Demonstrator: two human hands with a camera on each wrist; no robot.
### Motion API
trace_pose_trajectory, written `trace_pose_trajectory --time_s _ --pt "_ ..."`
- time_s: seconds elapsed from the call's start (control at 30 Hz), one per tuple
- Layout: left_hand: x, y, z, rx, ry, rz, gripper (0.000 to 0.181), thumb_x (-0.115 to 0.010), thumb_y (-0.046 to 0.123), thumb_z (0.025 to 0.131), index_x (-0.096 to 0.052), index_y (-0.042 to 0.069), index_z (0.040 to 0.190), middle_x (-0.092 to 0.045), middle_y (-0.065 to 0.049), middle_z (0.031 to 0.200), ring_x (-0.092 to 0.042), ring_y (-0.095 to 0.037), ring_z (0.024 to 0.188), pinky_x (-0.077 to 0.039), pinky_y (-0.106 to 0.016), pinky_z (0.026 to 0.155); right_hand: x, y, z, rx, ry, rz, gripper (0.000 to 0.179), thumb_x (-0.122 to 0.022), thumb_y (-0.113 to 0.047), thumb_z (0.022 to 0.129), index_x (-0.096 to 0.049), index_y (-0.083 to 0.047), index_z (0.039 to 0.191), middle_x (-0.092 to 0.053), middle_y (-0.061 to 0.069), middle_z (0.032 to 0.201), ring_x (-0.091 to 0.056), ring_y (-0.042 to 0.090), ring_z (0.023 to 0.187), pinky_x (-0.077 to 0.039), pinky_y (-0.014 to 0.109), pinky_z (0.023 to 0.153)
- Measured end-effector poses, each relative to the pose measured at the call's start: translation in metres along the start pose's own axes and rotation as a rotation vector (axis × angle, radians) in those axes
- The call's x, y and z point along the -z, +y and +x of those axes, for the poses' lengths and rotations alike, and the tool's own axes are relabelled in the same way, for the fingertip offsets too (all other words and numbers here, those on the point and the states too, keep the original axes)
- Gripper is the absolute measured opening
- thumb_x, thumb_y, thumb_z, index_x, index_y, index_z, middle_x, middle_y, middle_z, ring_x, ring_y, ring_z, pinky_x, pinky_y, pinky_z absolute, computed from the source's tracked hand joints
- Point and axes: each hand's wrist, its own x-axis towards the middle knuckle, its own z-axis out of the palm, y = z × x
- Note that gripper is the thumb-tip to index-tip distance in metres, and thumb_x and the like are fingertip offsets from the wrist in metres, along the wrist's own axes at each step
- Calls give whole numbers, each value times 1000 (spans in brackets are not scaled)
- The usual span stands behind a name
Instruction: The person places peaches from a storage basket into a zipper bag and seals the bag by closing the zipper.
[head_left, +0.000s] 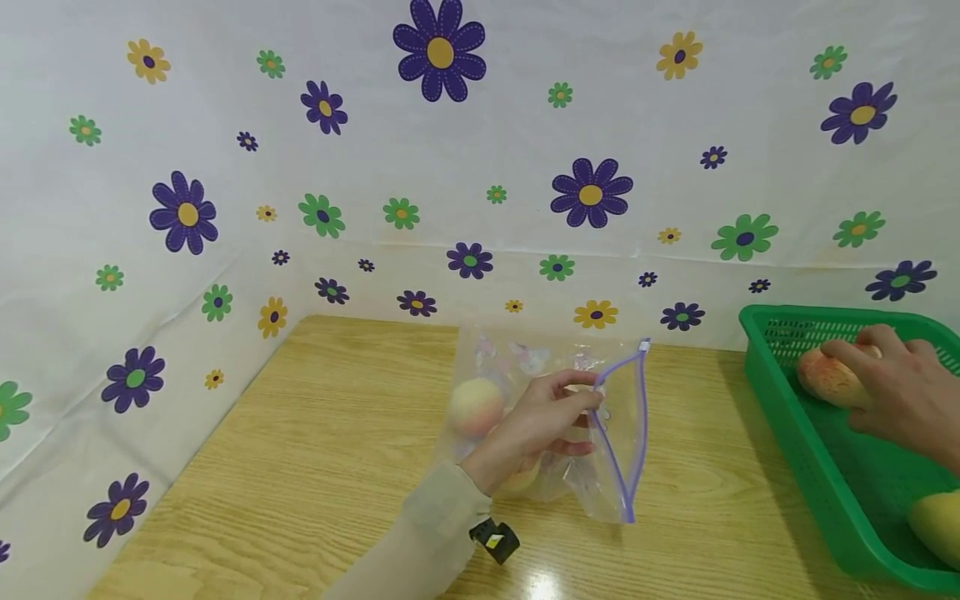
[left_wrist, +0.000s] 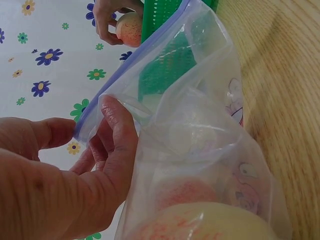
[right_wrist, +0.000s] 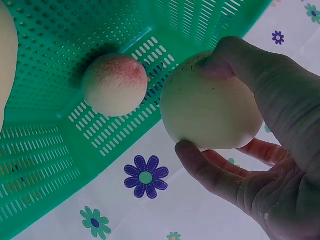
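Across the wood-grain tabletop (head_left: 315,433)'s middle, blushed, rounded peaches (head_left: 477,406) are lying inside a clear, crinkled zip bag (head_left: 573,485). The left hand (head_left: 551,412) is pinching its purple zip edge, apparently keeping the limp mouth gaping. Rightward, a rigid, slotted green plastic basket (head_left: 798,475) is standing; near its far left corner, the right hand (head_left: 903,392) is gripping a pink-speckled peach (head_left: 828,379), fingers spread wide around it, probably to secure its roundness.
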Motion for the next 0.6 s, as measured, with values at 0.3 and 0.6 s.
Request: trace_pose_trajectory --time_s 0.3,0.6 --pt "0 0 0 1 0 4 33 -67 22 98 -66 19 131 -63 -4 99 -66 -14 82 -63 -28 63 1 -3 -1 0 49 -8 76 -87 6 45 -54 0 113 -46 41 110 -50 57 84 -43 68 70" --pt "0 0 0 5 -2 -1 33 -67 22 98 -66 19 131 -64 -7 103 -66 -14 82 -63 -27 62 8 -7 -2 -36 51 9 77 -89 5 49 -54 -1 117 -44 40 114 -47 61 82 -45 71 68"
